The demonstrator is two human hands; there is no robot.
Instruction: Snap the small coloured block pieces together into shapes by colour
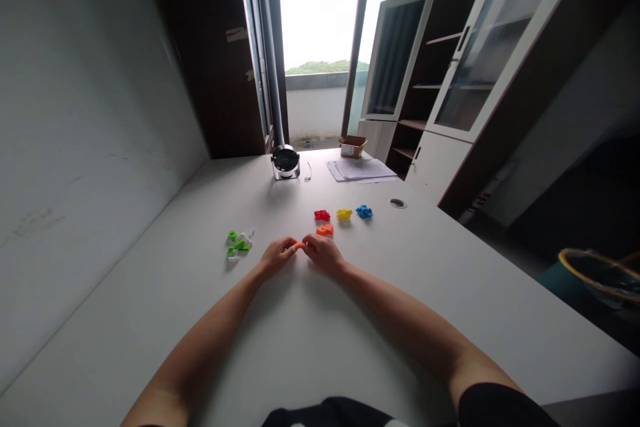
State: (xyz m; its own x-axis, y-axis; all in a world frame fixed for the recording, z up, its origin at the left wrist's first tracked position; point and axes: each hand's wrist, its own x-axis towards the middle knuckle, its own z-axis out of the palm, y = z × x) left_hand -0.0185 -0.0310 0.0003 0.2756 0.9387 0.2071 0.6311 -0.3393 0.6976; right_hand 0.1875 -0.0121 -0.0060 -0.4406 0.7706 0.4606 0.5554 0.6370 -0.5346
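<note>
Between my two hands, low over the white table, is a small orange piece point(300, 245), mostly hidden by the fingers. My left hand point(280, 255) pinches its left end, and my right hand point(323, 252) pinches its right end. Just beyond my right hand lies an orange cluster of pieces point(325, 230). Farther back sit a red cluster point(322, 215), a yellow cluster point(344, 214) and a blue cluster point(365, 211) in a row. Loose green pieces point(243, 245) and white pieces point(246, 238) lie left of my left hand. Their exact kind is too small to tell.
A small black round fan point(285, 161) on a stand, papers point(361, 169) and an open cardboard box point(353, 147) stand at the table's far end. A cable hole point(398, 203) is set in the white table point(310, 347) at right. A wall borders its left side.
</note>
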